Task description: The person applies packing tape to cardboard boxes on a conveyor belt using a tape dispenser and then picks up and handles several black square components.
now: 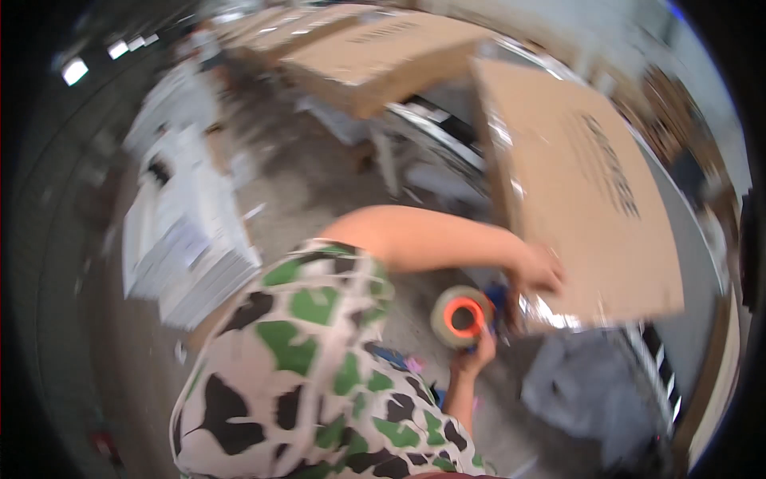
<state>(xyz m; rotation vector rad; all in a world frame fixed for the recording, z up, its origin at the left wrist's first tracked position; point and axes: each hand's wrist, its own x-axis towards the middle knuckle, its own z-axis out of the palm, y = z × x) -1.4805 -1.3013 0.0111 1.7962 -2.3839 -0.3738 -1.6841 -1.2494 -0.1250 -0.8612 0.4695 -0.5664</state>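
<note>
A large flat cardboard box (pixel 590 191) with dark print lies at the right, shiny clear tape along its left and near edges. My left arm reaches across to it, and my left hand (pixel 538 267) is at the box's near left corner; motion blur smears its fingers. Below, my right hand (pixel 475 355) is wrapped round a tape dispenser (pixel 498 299) with blue parts. The dispenser carries a thick roll of clear tape (pixel 440 319) on an orange hub, close beside the box corner.
Further taped boxes (pixel 391 48) stand in a row at the far side. White stacked sheets (pixel 195 247) lie at the left. A grey crumpled sheet (pixel 590 391) hangs or lies below the near box, beside a metal-edged conveyor or frame (pixel 658 367).
</note>
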